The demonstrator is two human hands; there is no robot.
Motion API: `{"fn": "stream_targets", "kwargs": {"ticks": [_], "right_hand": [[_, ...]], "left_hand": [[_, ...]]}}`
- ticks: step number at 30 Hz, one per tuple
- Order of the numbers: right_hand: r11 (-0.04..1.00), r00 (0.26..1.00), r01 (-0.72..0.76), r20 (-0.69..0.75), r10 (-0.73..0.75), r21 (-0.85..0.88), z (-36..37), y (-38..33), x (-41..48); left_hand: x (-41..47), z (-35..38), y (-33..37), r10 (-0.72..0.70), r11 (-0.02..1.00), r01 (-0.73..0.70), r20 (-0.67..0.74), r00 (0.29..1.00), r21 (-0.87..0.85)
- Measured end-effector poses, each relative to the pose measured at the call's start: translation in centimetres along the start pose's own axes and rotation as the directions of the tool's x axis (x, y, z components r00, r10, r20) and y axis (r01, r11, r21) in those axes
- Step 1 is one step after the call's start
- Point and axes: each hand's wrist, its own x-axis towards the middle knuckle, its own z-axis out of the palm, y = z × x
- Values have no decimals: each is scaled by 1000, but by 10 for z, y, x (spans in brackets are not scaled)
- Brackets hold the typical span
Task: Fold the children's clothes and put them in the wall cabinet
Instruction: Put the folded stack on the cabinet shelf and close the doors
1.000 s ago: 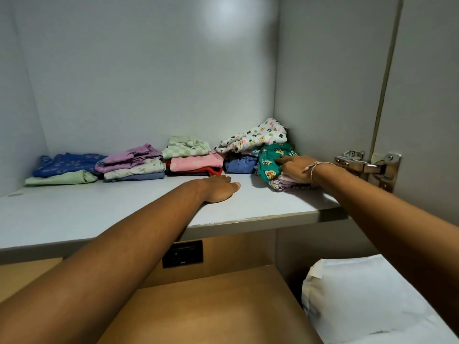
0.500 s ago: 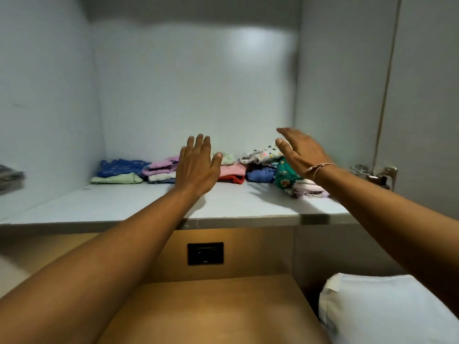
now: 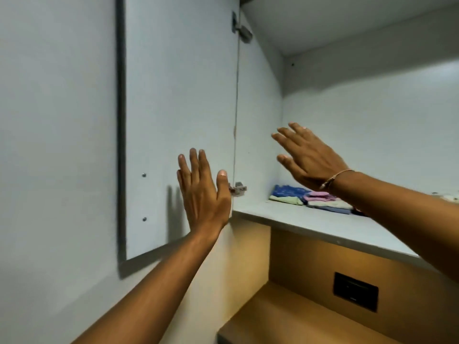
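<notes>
Both empty, fingers spread: left hand flat near the open pale-grey cabinet door, right hand raised before the grey shelf holding folded blue, green, pink children's clothes; no readable writing.

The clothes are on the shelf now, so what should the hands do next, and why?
Probably swing the open cabinet door shut with the left hand. Folded clothes lie on the shelf, both hands are empty and open, and the left palm is raised in front of the door near its lower hinge. The right hand hovers in the cabinet opening.
</notes>
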Motion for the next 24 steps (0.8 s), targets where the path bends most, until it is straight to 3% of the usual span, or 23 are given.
{"fn": "stream_targets", "kwargs": {"ticks": [6, 10, 15, 20, 24], "right_hand": [[970, 965, 239, -119, -233, 37, -8, -107, 94], [935, 920, 350, -164, -356, -66, -19, -164, 152], [878, 881, 434, -110, -460, -202, -33, -203, 197], [834, 867, 446, -75, -493, -324, -42, -199, 192], [827, 861, 440, -99, -500, -349, -55, -178, 168]], "left_hand": [[19, -74, -58, -51, 970, 84, -147, 988, 229], [32, -96, -83, -67, 948, 124, -198, 978, 293], [28, -107, -100, -34, 918, 81, -127, 991, 389], [30, -115, -103, 20, 959, 14, -117, 993, 281], [22, -115, -88, 70, 997, -71, -179, 981, -1]]}}
